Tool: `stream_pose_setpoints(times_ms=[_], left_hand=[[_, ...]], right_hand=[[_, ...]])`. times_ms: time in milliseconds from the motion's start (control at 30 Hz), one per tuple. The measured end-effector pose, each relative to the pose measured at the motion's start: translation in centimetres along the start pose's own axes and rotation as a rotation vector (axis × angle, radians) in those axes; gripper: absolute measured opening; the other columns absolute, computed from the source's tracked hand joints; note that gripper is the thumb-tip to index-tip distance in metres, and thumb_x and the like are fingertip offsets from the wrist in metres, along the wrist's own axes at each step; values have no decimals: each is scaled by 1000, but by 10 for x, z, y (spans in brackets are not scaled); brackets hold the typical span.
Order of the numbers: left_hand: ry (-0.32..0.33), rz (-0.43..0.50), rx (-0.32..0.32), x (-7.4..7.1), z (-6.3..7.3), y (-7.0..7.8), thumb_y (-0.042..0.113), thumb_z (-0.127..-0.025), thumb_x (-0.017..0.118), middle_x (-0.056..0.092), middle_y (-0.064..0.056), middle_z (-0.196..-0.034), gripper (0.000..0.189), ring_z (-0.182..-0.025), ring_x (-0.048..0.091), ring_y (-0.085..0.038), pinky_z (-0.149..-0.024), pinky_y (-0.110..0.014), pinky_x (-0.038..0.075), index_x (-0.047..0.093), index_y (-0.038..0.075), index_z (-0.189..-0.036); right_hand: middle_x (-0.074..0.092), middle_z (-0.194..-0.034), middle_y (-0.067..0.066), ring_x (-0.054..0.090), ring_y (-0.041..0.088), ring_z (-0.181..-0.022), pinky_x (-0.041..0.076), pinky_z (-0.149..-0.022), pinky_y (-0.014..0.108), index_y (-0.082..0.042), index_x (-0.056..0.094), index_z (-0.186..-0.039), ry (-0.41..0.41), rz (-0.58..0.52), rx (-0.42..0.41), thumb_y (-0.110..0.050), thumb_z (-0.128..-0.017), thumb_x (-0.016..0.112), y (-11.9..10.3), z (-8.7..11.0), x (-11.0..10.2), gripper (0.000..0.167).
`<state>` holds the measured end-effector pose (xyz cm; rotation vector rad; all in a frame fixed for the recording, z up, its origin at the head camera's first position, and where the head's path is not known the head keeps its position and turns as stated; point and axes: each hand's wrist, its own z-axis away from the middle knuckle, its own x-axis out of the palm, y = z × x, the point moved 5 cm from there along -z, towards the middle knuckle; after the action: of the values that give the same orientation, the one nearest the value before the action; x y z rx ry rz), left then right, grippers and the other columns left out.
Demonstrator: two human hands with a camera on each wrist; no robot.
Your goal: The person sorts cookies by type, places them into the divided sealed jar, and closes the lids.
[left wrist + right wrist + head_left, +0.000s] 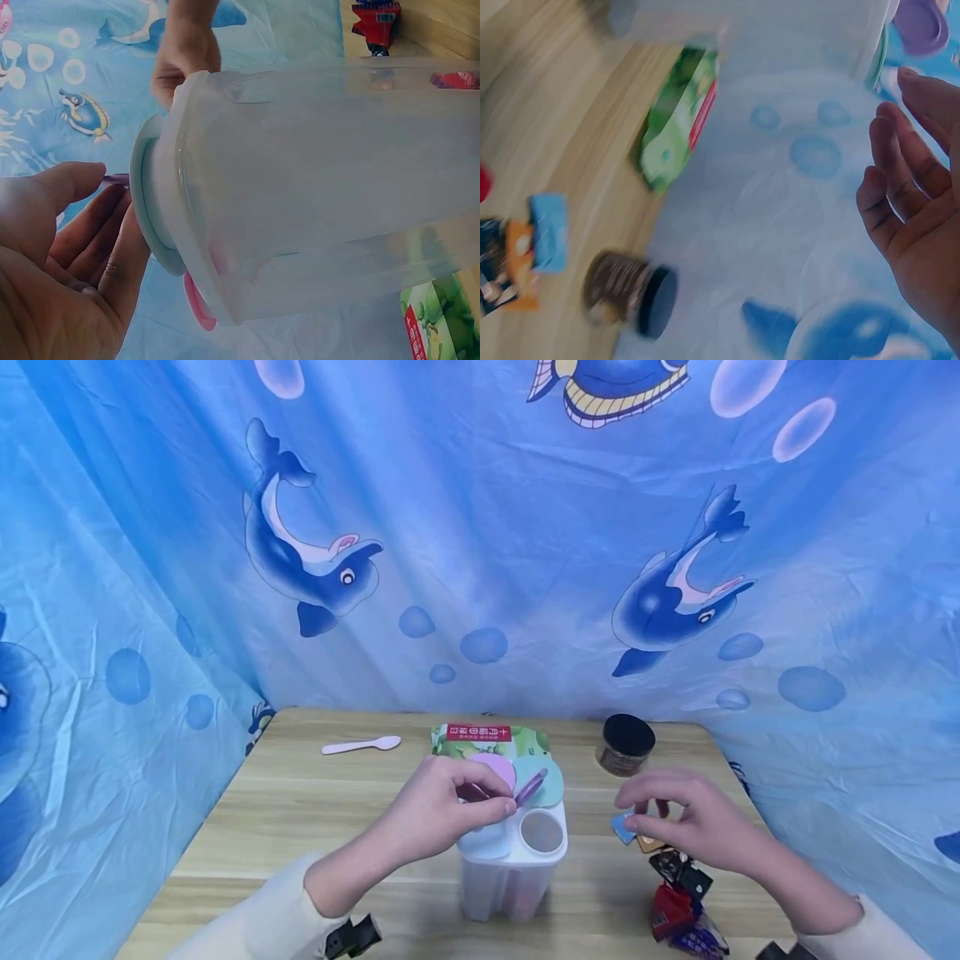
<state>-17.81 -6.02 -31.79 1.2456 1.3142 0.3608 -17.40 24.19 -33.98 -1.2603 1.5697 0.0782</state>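
Observation:
A translucent canister (pixel 506 885) with a white top stands upright on the table. Its top carries a pink lid (pixel 493 767), a mint-green lid (pixel 551 777) and a light-blue lid (pixel 154 202), beside one uncovered round opening (pixel 542 832). Over the top, my left hand (pixel 457 797) pinches a purple lid (pixel 531 787) between thumb and fingers, tilted on edge. My right hand (pixel 693 818) hovers to the right of the canister with bent, loose fingers and holds nothing. Below it lie a blue packet (pixel 622 828) and an orange packet (pixel 649 843), partly hidden by the hand.
Black packets (pixel 681 870) and a red packet (pixel 671 912) lie near the right front. A black-lidded jar (pixel 626 745) stands at the back right. Behind the canister is a green bag (pixel 528 742); a white spoon (pixel 362 745) lies at the back left. A blue curtain surrounds the table.

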Motion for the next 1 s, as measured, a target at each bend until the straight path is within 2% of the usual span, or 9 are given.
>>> stream_pose_setpoints(times_ms=[100,233,333,500,600,733,867,1000], left_hand=[[-2,1,-4,0,0,0,26,-88,80,75,13,-84,5,-83,68,-8,-77,-25,59,81,21,-90],[-5,10,-7,1,0,0,25,-88,80,75,13,-85,5,-84,68,-8,-77,-25,59,81,21,-90],[-3,14,-8,0,0,-1,24,-88,80,75,12,-85,4,-84,68,-8,-78,-25,59,81,21,-90],[-11,16,-10,-2,0,-1,25,-88,80,75,13,-85,4,-85,68,-9,-78,-25,59,81,21,-91],[-12,15,-13,-3,0,0,25,-88,80,75,13,-85,4,-85,68,-9,-78,-25,59,80,21,-90],[-12,21,-18,-3,1,0,24,-88,80,75,12,-86,4,-85,68,-9,-78,-25,59,80,21,-91],[-14,23,-18,-3,1,0,24,-88,80,75,13,-86,4,-85,68,-9,-78,-25,58,80,21,-91],[-20,26,-18,-2,1,-1,23,-88,81,75,13,-86,3,-85,68,-9,-78,-25,58,80,22,-91]], right_hand=[[72,-103,-14,65,3,-80,51,-58,21,-30,73,-109,16,8,28,-1,-85,81,13,18,-4,38],[72,-103,-11,66,4,-79,50,-56,23,-28,74,-109,10,14,120,-2,-86,80,29,46,-3,35],[72,-103,-13,66,3,-80,50,-57,23,-30,73,-109,-11,18,206,-8,-88,80,43,65,4,31],[71,-104,-13,65,3,-84,50,-57,24,-27,74,-110,-66,-40,294,-14,-91,78,64,90,20,24],[71,-105,-12,65,5,-87,51,-58,24,-24,74,-110,-114,-92,345,-15,-92,77,75,102,29,20],[73,-108,-3,64,6,-88,52,-60,24,-20,74,-111,-176,-115,428,-20,-93,77,88,115,38,18],[73,-112,6,62,4,-92,51,-63,24,-15,73,-114,-227,-112,524,-29,-92,77,97,125,45,26],[71,-116,5,61,3,-98,52,-70,24,-15,72,-117,-297,-142,591,-32,-91,77,105,134,51,31]])
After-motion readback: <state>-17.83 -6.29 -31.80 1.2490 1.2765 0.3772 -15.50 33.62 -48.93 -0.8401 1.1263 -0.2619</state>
